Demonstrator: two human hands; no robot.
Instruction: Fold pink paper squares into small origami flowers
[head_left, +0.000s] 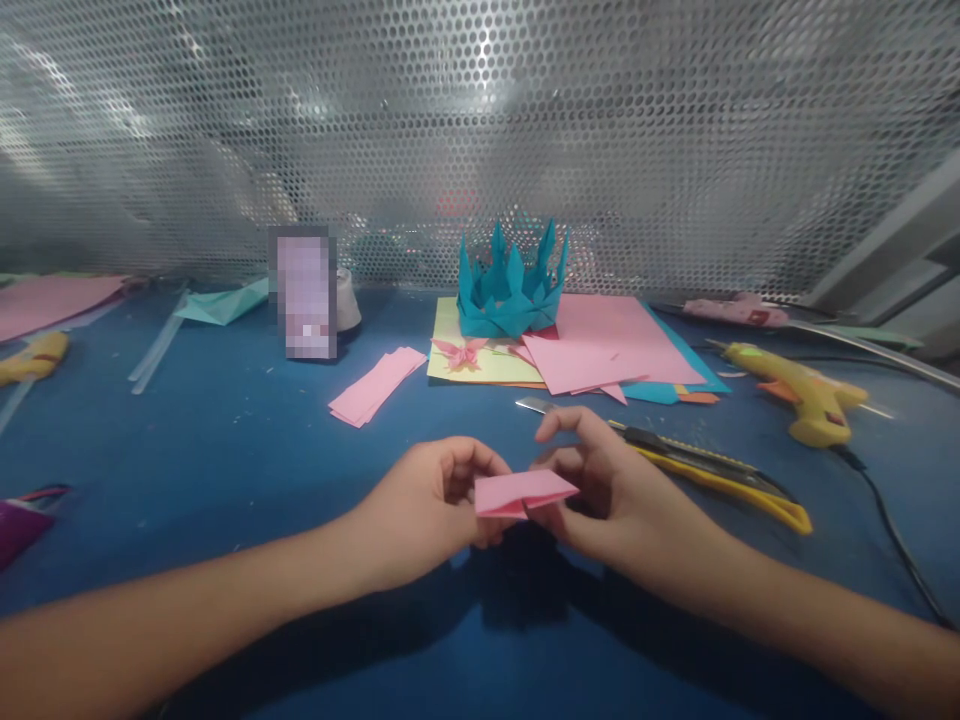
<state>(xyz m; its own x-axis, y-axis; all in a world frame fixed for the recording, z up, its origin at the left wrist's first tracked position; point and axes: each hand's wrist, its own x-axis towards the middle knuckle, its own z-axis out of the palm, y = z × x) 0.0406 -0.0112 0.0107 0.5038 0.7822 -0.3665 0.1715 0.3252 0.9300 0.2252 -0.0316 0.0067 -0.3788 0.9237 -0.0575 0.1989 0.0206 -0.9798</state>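
Observation:
A small folded strip of pink paper [517,490] is held above the blue table between both hands. My left hand [431,500] grips its left end, fingers curled behind it. At the right end, my right hand [600,490] pinches the paper with its thumb below, while the index finger is raised and bent away. The folded layers part slightly along the near edge. Beyond my hands lies a stack of pink paper strips [377,386]. Beside my right hand rests a yellow and black utility knife [712,470], its blade partly behind my fingers.
A blue paper crown [510,290] stands on coloured sheets [600,340], near a pink paper flower [459,353]. To the right is a yellow glue gun [810,395] with a black cord. A phone [306,290] leans upright at the back, before a perforated metal panel [405,130].

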